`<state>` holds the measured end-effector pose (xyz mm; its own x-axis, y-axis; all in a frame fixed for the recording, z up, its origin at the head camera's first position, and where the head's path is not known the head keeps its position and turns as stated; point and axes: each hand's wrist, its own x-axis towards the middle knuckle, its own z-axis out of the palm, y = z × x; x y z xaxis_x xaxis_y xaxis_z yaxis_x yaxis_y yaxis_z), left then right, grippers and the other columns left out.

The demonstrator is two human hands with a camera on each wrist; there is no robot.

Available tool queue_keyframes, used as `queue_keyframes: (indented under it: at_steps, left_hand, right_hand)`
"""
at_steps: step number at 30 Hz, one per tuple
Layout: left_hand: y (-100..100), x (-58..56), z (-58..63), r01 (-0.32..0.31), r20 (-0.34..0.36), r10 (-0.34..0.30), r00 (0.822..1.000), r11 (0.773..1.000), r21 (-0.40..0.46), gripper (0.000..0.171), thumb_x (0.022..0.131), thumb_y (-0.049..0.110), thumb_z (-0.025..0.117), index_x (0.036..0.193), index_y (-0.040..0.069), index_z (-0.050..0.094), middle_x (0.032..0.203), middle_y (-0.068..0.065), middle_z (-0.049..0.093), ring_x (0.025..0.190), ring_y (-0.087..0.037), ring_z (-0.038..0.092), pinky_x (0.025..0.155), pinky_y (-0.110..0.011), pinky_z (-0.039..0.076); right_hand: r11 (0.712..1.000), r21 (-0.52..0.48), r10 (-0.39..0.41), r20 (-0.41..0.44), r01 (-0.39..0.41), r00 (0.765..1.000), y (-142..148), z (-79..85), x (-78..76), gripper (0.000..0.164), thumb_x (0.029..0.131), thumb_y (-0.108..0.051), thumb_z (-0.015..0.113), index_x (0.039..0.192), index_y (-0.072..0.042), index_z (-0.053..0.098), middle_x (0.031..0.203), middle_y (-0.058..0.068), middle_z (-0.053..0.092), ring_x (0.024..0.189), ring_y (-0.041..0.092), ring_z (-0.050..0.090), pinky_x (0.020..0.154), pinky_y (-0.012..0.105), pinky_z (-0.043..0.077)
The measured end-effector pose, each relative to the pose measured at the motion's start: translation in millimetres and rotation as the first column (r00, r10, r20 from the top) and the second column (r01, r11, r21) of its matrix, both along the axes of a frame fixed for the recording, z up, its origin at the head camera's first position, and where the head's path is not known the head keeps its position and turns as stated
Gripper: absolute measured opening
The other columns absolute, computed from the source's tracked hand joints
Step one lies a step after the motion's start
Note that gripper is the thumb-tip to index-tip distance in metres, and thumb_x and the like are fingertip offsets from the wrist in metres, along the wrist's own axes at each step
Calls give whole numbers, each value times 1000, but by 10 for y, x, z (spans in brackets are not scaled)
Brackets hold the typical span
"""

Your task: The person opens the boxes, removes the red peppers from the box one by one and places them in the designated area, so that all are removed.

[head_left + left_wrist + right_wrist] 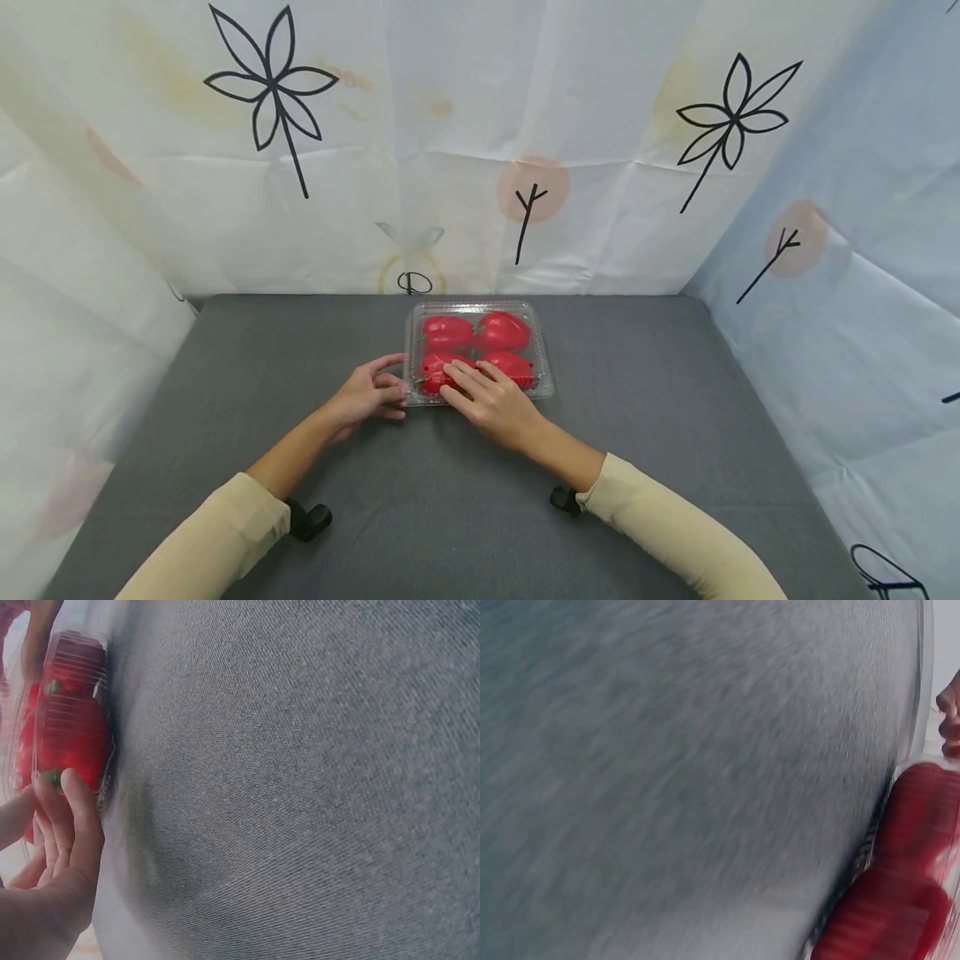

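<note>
A clear plastic clamshell box [472,307] sits at the far middle of the table, with several red bell peppers [503,332] inside it. Green stems [52,777] show through its wall in the left wrist view. At the box's left side, my left hand [367,396] touches the edge with spread, slightly bent fingers. My right hand [495,408] lies over the front of the lid, its fingers nearly straight and partly covering the front peppers. The right wrist view is blurred; two peppers [889,919] appear there, with part of the left hand [950,720] beyond.
A grey cloth-covered table [450,525] spreads around the box. White fabric [457,108] printed with flowers and trees hangs behind the table and along its sides. Each wrist wears a black strap device, the left one [309,522] and the right one [566,500].
</note>
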<state>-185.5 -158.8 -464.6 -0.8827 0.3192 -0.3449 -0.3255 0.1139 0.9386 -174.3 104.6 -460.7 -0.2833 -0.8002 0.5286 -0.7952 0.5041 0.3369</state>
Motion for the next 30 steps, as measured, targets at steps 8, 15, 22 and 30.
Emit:
queue_keyframes:
  at_steps: [8, 15, 22, 30]
  left_hand:
    - [3, 41, 62, 8, 8, -8, 1000, 1000, -1, 69, 96, -2, 60, 156, 7, 28, 99, -13, 65, 86, -26, 64, 72, -41, 62]
    - [14, 39, 79, 2, 36, -1, 999, 1000, -30, 74, 94, 2, 65, 158, 11, 27, 103, -18, 65, 88, -27, 64, 68, -40, 62]
    - [8, 12, 79, 14, 36, -12, 999, 999, -52, 76, 94, 6, 68, 158, 13, 27, 107, -19, 66, 88, -26, 65, 66, -38, 62]
    - [24, -23, 82, -9, -9, 8, 1000, 995, -98, 78, 92, 3, 69, 157, 14, 27, 109, -14, 63, 85, -21, 66, 67, -37, 61]
  right_hand:
    - [970, -182, -139, 141, 164, 980, 311, -30, -39, 66, 78, -21, 81, 136, -4, 55, 136, 20, 58, 126, 34, 55, 100, 57, 46]
    - [767, -185, -425, 571, 614, 702, 497, -55, 4, 104, 77, -53, 75, 156, -8, 24, 154, 26, 32, 143, 47, 28, 105, 74, 28]
    - [707, -168, -409, 695, 687, 591, 550, -70, 31, 108, 78, -58, 73, 157, -8, 20, 142, 19, 51, 62, 30, 60, 49, 42, 49]
    - [775, -161, -415, 601, 612, 683, 662, -40, 6, 100, 78, -49, 76, 152, -1, 30, 122, 22, 65, 46, 14, 42, 41, 30, 39]
